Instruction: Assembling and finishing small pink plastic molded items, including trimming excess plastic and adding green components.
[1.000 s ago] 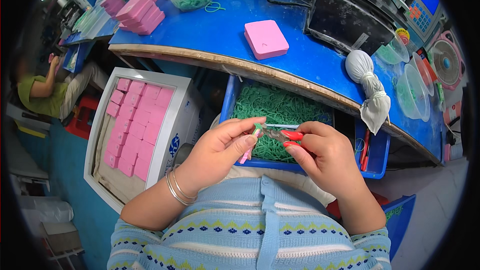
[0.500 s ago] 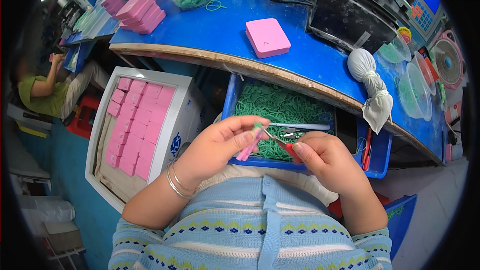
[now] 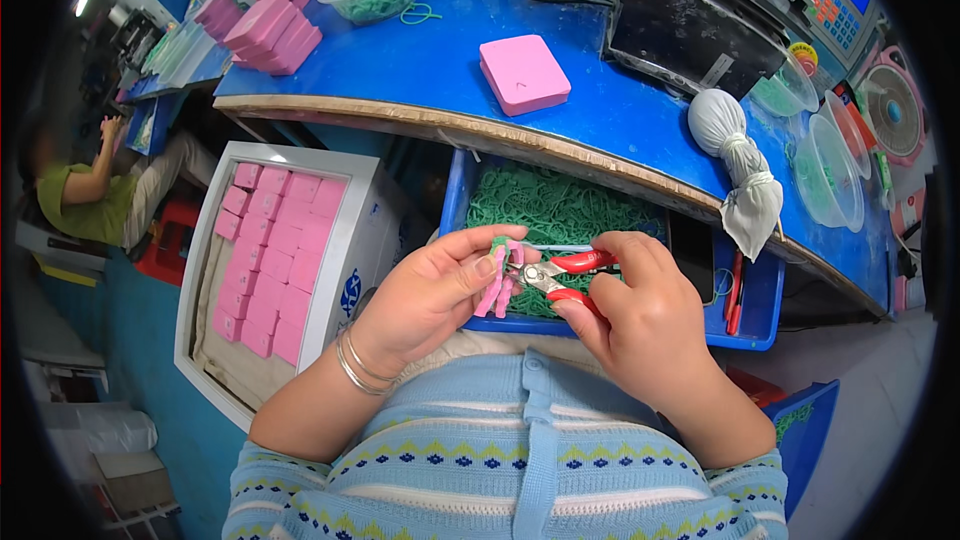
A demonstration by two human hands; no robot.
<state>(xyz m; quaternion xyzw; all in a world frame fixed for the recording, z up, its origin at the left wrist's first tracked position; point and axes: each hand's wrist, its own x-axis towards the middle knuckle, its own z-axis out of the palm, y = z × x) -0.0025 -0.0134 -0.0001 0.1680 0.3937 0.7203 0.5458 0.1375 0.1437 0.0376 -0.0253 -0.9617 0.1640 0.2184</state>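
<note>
While the left hand (image 3: pixel 432 280) pinches a floppy pink-and-green piece (image 3: pixel 490 294) between thumb and fingers, the right hand (image 3: pixel 650 295) holds a pair of red-handled nippers (image 3: pixel 540 278) level with it, metal end pointing left. Left grip: closed on the upper part of the piece, pink strips hanging below the fingertips. Right grip: closed around the tool, thumb on the near handle, fingers by the far one; the handles stand well apart, so the nippers look open. Their tips lie right at the piece; contact, or a strand between the blades, cannot be told, the detail being too small. Location of the piece: in the air in front of the torso, over the near edge of a blue tray (image 3: pixel 455 202) that contains a tangle of green strands (image 3: pixel 560 200). Elsewhere, a pink block (image 3: pixel 525 75) lies on the blue desk (image 3: pixel 420 65), and a white-framed box (image 3: pixel 300 156) at left bears rows of smaller pink blocks (image 3: pixel 265 260). Step in hand, by judgement: trimming, at the stage of placing the blades. The next move seems to call for a firm left pinch, tips aligned on the part to be cut, then a short squeeze of the handles. Likely risk: the soft strips folding into the blades, or a fingertip too near the cut.
</note>
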